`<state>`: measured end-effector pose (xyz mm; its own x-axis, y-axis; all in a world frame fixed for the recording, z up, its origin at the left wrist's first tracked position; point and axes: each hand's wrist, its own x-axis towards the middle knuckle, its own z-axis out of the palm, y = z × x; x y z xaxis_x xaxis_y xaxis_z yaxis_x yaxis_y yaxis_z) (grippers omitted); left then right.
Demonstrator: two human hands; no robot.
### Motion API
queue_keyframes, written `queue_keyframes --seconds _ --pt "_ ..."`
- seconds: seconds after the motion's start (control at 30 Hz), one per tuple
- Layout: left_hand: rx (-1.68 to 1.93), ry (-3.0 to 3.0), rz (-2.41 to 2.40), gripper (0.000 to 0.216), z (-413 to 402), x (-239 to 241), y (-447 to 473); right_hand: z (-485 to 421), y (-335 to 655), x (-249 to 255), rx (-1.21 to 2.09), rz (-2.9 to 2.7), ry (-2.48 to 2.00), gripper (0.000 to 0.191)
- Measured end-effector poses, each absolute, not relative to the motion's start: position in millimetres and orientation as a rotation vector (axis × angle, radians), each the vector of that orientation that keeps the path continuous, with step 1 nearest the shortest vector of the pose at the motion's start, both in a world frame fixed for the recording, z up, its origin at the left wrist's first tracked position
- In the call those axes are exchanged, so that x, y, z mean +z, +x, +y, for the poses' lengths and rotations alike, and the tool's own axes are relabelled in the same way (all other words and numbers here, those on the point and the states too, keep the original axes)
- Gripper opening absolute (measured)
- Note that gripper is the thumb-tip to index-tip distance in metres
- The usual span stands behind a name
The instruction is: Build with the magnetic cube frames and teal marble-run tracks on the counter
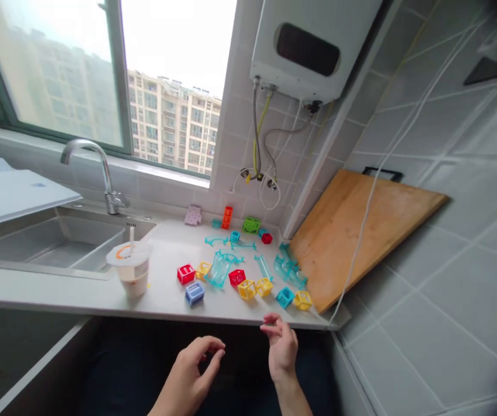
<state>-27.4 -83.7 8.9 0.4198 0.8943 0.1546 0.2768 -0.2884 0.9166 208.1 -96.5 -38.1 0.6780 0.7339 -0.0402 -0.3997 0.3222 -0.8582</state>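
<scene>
My left hand (194, 370) is in front of the counter's front edge, below its top. Its fingers curve loosely towards the thumb, with a gap inside the curl and nothing visible in it. My right hand (281, 349) is raised near the edge, palm partly turned up, fingers bent and apart, holding nothing I can see. Nearest to it on the counter are a teal cube frame (285, 297) and a yellow cube frame (303, 300). Farther left lie a blue cube frame (195, 293), a red one (186, 274) and a clear teal curved track piece (222, 268).
A lidded cup with a straw (131, 271) stands left of the pieces, beside the sink (114, 254) and faucet (105, 173). A wooden board (361, 231) leans against the right wall. A white cord (363, 225) hangs across it. Orange, green and pink pieces stand along the back.
</scene>
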Motion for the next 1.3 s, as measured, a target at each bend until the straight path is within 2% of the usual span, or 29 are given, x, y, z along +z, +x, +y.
queue_keyframes --seconds 0.13,0.27,0.37,0.57,0.77,0.93,1.03,1.17,1.27,1.3 --pt "1.022 1.849 1.141 0.027 -79 7 -51 -114 192 -29 1.081 -0.170 -0.703 0.015" --pt "1.110 2.040 1.245 0.041 -45 9 -60 -154 179 -6 1.272 -0.052 -0.503 0.022" --pt "1.177 2.255 1.170 0.034 -9 16 -59 -185 173 16 1.371 0.014 -0.335 0.024" --pt "1.021 2.325 1.096 0.030 39 28 -50 -221 176 49 1.341 -0.014 -0.170 0.024" --pt "1.044 2.099 1.131 0.024 39 23 -49 -242 187 57 1.326 -0.044 -0.115 0.023" --pt "1.181 1.733 1.160 0.041 11 29 -47 -242 189 51 1.303 -0.077 -0.194 0.023" --pt "1.112 1.500 1.054 0.049 -23 35 -42 -232 182 44 1.240 -0.137 -0.330 0.026" --pt "0.912 1.297 0.899 0.043 -80 43 -36 -222 164 29 1.021 -0.385 -0.692 0.031" --pt "0.746 1.090 0.756 0.034 -113 53 -33 -224 152 22 0.882 -0.735 -0.957 0.024" --pt "0.709 1.059 0.735 0.033 -120 56 -31 -226 148 21 0.842 -0.852 -1.011 0.027"
